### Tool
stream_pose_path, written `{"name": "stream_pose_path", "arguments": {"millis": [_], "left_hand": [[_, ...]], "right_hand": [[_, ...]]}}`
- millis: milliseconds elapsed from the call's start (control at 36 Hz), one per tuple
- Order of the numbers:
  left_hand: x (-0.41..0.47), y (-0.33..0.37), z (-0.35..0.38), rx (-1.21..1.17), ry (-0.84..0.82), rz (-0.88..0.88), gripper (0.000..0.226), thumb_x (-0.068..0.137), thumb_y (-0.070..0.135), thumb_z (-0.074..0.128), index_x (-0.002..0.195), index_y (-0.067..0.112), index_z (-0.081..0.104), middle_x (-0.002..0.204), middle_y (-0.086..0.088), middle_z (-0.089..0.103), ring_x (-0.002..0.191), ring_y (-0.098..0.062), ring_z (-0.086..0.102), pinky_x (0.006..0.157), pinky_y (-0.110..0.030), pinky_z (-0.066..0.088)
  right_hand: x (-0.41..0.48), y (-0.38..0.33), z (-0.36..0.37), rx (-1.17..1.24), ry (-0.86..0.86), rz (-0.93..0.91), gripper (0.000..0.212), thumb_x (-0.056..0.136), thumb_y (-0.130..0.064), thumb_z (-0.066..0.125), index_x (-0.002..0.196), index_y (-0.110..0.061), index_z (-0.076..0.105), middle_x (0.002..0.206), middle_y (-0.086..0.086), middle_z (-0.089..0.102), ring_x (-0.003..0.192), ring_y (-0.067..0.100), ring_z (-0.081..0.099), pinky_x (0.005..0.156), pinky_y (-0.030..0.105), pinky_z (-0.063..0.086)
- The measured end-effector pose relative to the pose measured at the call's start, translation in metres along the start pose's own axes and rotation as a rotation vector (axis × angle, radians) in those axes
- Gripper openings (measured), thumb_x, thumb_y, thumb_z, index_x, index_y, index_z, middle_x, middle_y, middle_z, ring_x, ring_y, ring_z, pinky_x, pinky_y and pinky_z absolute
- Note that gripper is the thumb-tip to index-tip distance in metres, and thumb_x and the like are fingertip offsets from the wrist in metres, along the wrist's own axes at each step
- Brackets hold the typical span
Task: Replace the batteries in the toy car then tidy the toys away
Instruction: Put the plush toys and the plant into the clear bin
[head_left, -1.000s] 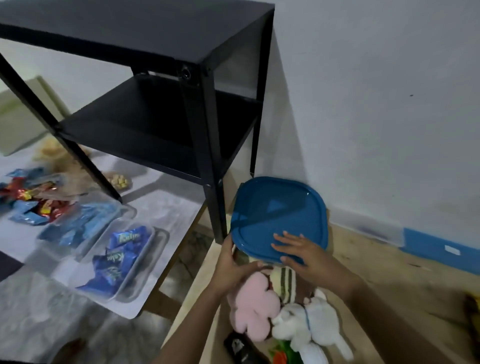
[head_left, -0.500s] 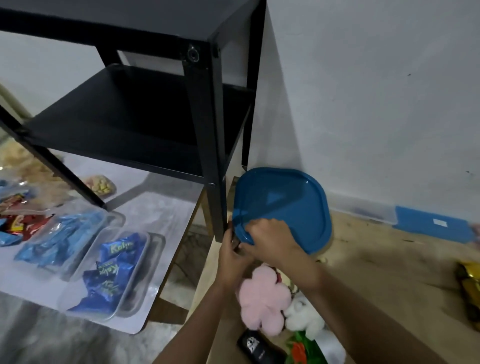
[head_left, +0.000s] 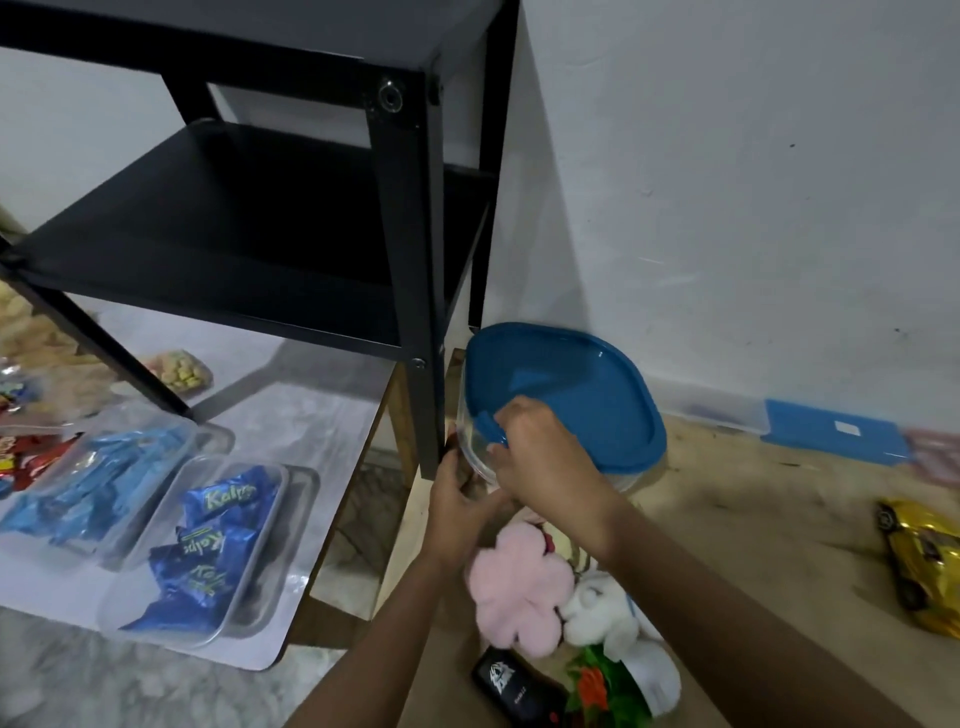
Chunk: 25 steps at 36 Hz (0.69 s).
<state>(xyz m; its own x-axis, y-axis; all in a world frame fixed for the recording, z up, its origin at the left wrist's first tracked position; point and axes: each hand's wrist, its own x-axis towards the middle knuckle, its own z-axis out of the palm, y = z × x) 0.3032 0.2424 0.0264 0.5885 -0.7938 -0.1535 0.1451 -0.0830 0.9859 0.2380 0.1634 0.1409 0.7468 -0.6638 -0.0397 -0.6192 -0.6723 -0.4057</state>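
Note:
A clear plastic container with a blue lid stands on the wooden table near the wall. My right hand pinches the lid's tab at its near left corner. My left hand grips the container's near left side, beside the black shelf leg. Just in front of my hands lie a pink plush flower, a white plush animal and a green and orange toy. A gold toy car lies at the right edge. A small black device sits at the bottom.
A black two-tier shelf unit stands left of the container, its leg touching my left hand. A lower white surface on the left carries trays of blue snack packets. A second clear box with blue lid lies by the wall.
My right hand slid from flat on the lid's near edge to its left corner and closed on the tab. My left hand stayed against the container. The camera moved closer.

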Motion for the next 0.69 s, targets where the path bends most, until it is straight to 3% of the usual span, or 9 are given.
{"name": "stream_pose_path", "arguments": {"millis": [83,250,361,472,583,694], "left_hand": [[0.0,-0.001,-0.001,0.024,-0.018,-0.001,0.062,0.071,0.006,0.079,0.109,0.044,0.049,0.112,0.017,0.061,0.103,0.001,0.06,0.079,-0.015,0.05],[0.0,0.007,0.002,0.019,-0.066,0.043,0.069,0.071,-0.005,0.077,0.116,0.038,0.046,0.121,0.008,0.056,0.106,0.004,0.06,0.077,-0.016,0.053],[-0.001,0.012,0.004,0.114,-0.12,0.052,0.091,0.062,0.023,0.089,0.137,0.028,0.039,0.137,-0.004,0.048,0.121,-0.009,0.054,0.099,-0.037,0.05],[-0.001,0.009,0.009,0.14,-0.071,0.011,0.113,0.05,0.049,0.089,0.144,0.031,0.028,0.146,0.001,0.039,0.131,-0.015,0.044,0.105,-0.046,0.043],[-0.009,0.011,0.019,0.109,-0.027,-0.014,0.11,0.068,0.012,0.082,0.151,0.021,0.011,0.15,0.004,0.032,0.131,-0.012,0.04,0.108,-0.034,0.04],[-0.015,0.004,0.027,0.115,0.048,-0.008,0.1,0.078,0.005,0.074,0.152,0.018,0.009,0.152,0.007,0.024,0.134,-0.011,0.035,0.106,-0.025,0.038]], "right_hand": [[-0.003,0.002,-0.012,0.026,0.044,0.027,0.017,0.09,-0.006,0.051,0.104,0.0,0.056,0.11,0.014,0.052,0.102,0.024,0.049,0.074,0.022,0.033],[-0.021,0.022,-0.035,0.111,0.154,0.091,0.017,0.088,-0.003,0.055,0.104,-0.002,0.058,0.108,0.011,0.055,0.103,0.022,0.05,0.083,0.026,0.039],[-0.04,0.034,-0.052,0.172,0.255,0.101,0.014,0.088,-0.011,0.06,0.098,-0.002,0.06,0.101,0.01,0.057,0.096,0.022,0.052,0.083,0.029,0.042],[-0.064,0.053,-0.061,0.194,0.332,0.112,0.015,0.086,-0.009,0.061,0.099,0.0,0.059,0.101,0.012,0.058,0.096,0.024,0.053,0.086,0.03,0.041],[-0.097,0.084,-0.05,0.087,0.307,0.15,0.016,0.087,-0.005,0.058,0.102,0.0,0.056,0.101,0.012,0.056,0.096,0.026,0.049,0.083,0.032,0.038],[-0.139,0.119,-0.025,-0.012,0.331,0.179,0.022,0.07,0.011,0.068,0.089,0.006,0.058,0.082,0.018,0.059,0.073,0.034,0.054,0.071,0.032,0.04]]}}
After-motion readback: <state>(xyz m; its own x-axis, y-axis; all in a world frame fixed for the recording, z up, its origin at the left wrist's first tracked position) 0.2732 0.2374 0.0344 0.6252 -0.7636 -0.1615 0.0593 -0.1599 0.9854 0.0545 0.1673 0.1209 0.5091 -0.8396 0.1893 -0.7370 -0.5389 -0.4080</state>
